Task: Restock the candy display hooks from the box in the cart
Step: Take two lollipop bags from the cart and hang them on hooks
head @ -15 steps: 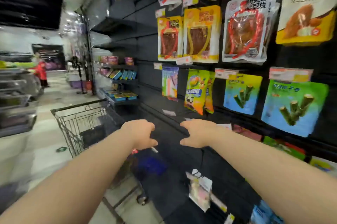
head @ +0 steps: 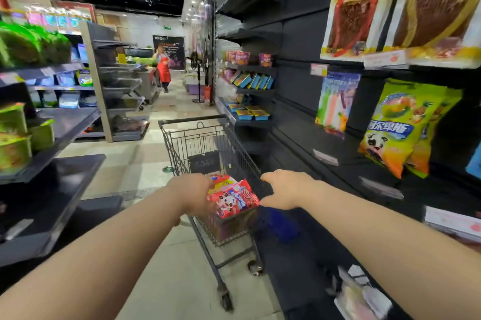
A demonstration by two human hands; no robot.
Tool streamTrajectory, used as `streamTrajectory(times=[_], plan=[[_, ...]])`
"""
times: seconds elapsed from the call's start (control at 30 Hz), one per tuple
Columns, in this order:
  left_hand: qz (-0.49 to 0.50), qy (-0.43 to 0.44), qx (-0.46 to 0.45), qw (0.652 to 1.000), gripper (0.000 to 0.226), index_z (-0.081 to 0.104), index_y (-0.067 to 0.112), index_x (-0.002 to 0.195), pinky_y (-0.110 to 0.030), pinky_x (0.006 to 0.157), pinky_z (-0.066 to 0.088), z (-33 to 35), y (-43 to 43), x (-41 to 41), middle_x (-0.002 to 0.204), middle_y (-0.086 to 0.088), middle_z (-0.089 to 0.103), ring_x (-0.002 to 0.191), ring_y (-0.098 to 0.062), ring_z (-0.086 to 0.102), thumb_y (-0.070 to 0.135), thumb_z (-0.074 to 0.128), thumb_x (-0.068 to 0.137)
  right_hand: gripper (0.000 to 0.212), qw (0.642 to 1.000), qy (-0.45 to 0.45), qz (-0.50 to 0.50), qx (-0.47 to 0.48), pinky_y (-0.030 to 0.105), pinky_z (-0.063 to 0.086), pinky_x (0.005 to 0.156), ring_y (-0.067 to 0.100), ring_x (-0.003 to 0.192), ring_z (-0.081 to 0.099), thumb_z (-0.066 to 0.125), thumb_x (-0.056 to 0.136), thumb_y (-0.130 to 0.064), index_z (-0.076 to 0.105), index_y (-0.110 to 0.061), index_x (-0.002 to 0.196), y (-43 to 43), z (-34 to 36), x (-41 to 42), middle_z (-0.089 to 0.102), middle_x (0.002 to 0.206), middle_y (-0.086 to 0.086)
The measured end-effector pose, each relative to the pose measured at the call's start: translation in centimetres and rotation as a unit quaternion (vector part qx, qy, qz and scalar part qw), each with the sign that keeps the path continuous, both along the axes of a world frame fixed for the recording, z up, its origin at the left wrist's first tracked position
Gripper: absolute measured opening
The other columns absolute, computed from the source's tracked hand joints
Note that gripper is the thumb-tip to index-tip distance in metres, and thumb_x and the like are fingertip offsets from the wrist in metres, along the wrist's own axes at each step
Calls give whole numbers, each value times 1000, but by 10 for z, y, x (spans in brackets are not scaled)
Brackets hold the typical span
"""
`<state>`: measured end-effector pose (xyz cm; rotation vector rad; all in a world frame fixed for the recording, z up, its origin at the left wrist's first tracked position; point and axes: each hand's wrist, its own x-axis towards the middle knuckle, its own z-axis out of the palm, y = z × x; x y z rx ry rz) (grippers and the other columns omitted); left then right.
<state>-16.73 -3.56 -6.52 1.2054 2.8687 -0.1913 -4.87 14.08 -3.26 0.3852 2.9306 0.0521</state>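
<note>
A wire shopping cart [head: 193,120] stands in the aisle against the dark display wall. Its near end holds a box [head: 227,228] with red candy bags [head: 234,200] piled on top. My left hand [head: 194,193] reaches over the cart's near left corner and touches the left edge of the top red bag; its fingers are hidden, so a grip cannot be told. My right hand [head: 286,189] hovers at the bag's right edge with fingers apart, holding nothing. Hanging snack bags [head: 398,124] fill hooks on the wall to the right.
Dark shelves [head: 250,121] with blue trays run along the right beyond the cart. On the left are shelves with green packs [head: 15,137]. A person in a red apron [head: 163,69] stands far down the aisle. Price-tag rails [head: 325,157] jut out from the wall.
The view has swung left from the wall display to the cart. Both hands have moved from in front of the hooks to the red bags in the cart.
</note>
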Motion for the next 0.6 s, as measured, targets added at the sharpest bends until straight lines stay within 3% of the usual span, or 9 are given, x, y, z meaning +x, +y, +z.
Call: streamTrajectory(times=[0.27,0.43,0.6], plan=[[-9,-16,-11,1000,53,51,24,133,-37,93,49,-26,-39,-124,125,-5,59,118,-25,55,52,54,88,61,999,-19,-36,-29,41,44,99,25,123,51,52,90,-50,35,-23,142,-26,-34,-123,48,139,1],[-27,-15,-20,999,54,51,23,132,-38,94,48,-32,-47,-198,128,-5,56,119,-25,54,53,54,88,56,995,-25,-75,-67,38,45,94,23,118,53,53,87,-51,43,-25,135,-37,-59,-182,53,132,-2],[-64,-44,-11,997,54,55,22,128,-38,91,51,-51,-28,-243,121,-4,60,112,-25,57,55,55,85,58,991,-50,-97,-71,35,40,96,24,126,49,52,88,-53,41,-26,138,-32,-77,-214,49,138,-1]])
